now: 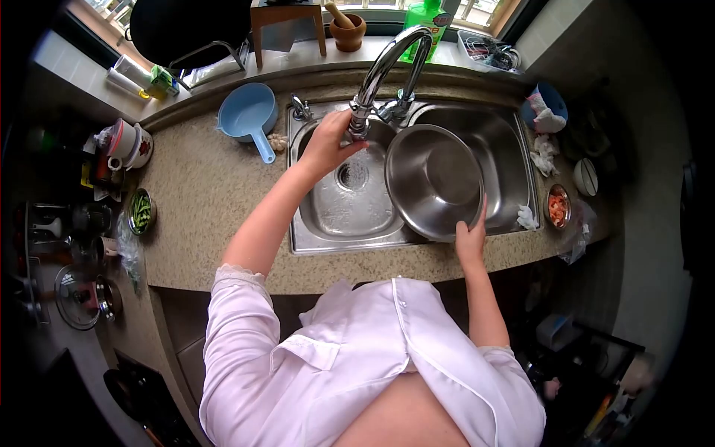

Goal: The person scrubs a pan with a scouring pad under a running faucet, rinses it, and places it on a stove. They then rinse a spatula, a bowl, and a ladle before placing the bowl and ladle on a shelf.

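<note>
My left hand (330, 143) is closed around the spout end of the chrome faucet (391, 59), thumb below it and fingers partly hidden behind. With my right hand (471, 240) I grip the near right rim of a large stainless steel bowl (434, 182). The bowl is tilted over the divider between the two basins, and no food shows inside. Under the spout, the left basin (335, 212) of the steel sink is wet around its drain (353, 176). The right basin (495, 138) is partly covered by the bowl.
A blue long-handled dipper (248, 112) lies left of the sink. Farther left stands a bowl of green vegetables (139, 211); on the right, a bowl of orange-red pieces (557, 207). A green bottle (426, 26) and a wooden mortar (347, 33) stand on the sill.
</note>
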Demonstrator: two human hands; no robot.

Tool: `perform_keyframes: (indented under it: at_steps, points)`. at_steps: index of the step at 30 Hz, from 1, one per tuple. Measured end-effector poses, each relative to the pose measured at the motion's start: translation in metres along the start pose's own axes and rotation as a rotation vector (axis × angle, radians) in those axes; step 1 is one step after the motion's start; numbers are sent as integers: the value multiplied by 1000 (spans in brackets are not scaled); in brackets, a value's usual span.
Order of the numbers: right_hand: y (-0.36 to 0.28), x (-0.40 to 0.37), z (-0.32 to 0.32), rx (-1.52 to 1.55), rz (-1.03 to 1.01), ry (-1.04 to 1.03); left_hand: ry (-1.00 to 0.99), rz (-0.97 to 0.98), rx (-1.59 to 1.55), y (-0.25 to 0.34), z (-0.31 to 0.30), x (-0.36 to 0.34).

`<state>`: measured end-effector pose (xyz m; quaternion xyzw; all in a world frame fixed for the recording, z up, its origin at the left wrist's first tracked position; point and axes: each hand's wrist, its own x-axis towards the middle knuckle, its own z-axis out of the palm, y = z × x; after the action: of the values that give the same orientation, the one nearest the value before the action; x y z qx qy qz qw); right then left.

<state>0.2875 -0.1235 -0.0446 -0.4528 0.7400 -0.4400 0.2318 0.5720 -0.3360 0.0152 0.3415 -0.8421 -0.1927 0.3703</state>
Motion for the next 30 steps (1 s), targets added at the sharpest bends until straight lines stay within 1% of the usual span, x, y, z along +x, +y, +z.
perform_keyframes:
  at_steps: [2,3,5,8,9,11,15,17,20,22,24,27,28,29,30]
  points:
    - [-13,4,4,129,139,-49,29,20,15,-12,4,0]
    - [-11,5,5,126,137,-55,49,49,31,-16,4,1]
    - [-5,5,9,153,141,-40,56,46,66,-22,2,1]
    - [-22,4,4,131,176,-64,70,58,114,-25,-7,6]
    - [-18,4,3,131,178,-62,84,68,130,-28,-11,8]
    - [-3,4,4,109,39,-31,90,57,161,-39,-15,11]
    - [13,-1,1,80,28,-21,128,3,163,-54,-20,19]
    - [20,-3,0,190,99,-31,148,-24,134,-56,-21,21]
    - [23,-6,-1,168,120,-24,181,-34,132,-61,-15,20]
    - [19,-8,-2,158,133,-22,199,-51,132,-59,-13,19]
    - [19,-10,-2,146,145,-26,250,-114,99,-54,-10,17]
    - [23,-11,1,144,171,-36,211,-173,65,-39,-7,9]
    - [20,-12,1,148,164,-44,214,-165,83,-31,-8,6]
    - [19,-13,1,152,159,-51,235,-109,122,-26,-5,4]
    - [19,-14,1,152,159,-49,213,-101,111,-17,-4,2]
